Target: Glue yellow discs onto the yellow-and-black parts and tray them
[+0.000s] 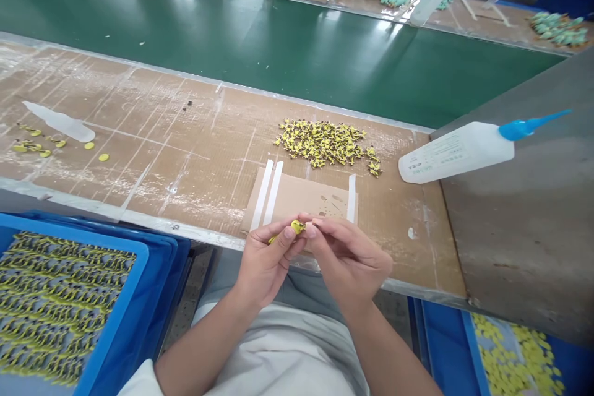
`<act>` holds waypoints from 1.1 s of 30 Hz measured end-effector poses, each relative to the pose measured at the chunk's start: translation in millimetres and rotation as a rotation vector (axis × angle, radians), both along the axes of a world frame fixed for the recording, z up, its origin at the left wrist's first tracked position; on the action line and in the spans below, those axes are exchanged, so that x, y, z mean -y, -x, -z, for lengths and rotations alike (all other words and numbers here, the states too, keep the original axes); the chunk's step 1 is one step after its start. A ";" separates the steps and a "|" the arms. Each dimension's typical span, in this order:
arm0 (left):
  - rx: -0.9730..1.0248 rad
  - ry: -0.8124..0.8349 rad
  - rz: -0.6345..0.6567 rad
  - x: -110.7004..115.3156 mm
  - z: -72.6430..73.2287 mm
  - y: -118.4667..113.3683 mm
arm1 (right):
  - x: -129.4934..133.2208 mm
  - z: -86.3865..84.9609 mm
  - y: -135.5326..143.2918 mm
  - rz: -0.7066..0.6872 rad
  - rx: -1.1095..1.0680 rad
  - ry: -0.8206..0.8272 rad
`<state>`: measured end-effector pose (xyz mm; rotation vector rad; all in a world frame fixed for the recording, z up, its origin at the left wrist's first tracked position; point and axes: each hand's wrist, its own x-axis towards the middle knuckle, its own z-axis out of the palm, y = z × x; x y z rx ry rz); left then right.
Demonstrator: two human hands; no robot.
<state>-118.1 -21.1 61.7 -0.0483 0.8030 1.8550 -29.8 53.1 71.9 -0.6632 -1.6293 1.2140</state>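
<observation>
My left hand (pixel 268 263) is closed, pinching a small yellow piece (pixel 297 226) between thumb and fingers, above the bench's front edge. Against it, my right hand (pixel 349 258) is closed too, its thumb and index fingertip pressed together at the piece's dark end; what exactly it grips is too small to tell. Just beyond the hands lies a cardboard sheet (pixel 306 192) with white tape strips and dark stains. Farther back is a pile of small yellow and dark pieces (pixel 325 141).
A white bottle with a blue nozzle (pixel 457 151) leans at the right by a metal wall (pixel 524 216). Blue trays of yellow pieces stand lower left (pixel 139 297) and lower right (pixel 473 346). Behind the bench runs a green belt (pixel 223 37); a person's hands show beyond.
</observation>
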 end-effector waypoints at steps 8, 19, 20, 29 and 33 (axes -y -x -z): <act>-0.074 0.052 -0.034 2.4 -1.0 -0.4 | 0.6 -2.4 1.6 0.010 0.047 0.009; -0.244 0.107 -0.028 4.8 -0.5 8.0 | -4.1 -0.2 -0.9 -0.034 0.106 0.043; -0.244 0.112 -0.033 4.8 -0.3 8.9 | -4.4 0.1 -0.7 -0.034 0.112 0.048; -0.148 0.219 -0.095 6.5 -4.5 10.4 | -1.1 1.1 4.5 -0.011 0.116 0.058; -0.152 0.203 -0.138 8.9 -6.3 7.7 | 2.4 0.2 6.4 0.007 0.121 0.055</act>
